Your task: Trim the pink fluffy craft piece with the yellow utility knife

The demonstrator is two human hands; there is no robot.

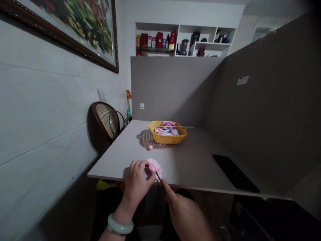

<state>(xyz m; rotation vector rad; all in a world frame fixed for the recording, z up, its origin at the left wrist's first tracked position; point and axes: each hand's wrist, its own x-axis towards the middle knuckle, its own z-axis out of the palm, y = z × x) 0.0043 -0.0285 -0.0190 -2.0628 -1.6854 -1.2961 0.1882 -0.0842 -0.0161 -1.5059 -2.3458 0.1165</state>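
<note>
Pink fluff (154,166) clasped by the left hand (136,179), right hand (185,214) pinching a thin dark stick (158,177)

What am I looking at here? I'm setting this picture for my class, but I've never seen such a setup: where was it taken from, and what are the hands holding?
This picture comes from a camera worn on a person's head, looking forward and down, so there is no machine, only two bare hands. The left hand, with a pale green bangle on its wrist, holds a fluffy pink ball. The right hand pinches a thin dark tool, its tip at that ball. On the table stand a yellow basket of pink-and-white packets, a small pink ball and a flat black slab, perhaps a phone.
</note>
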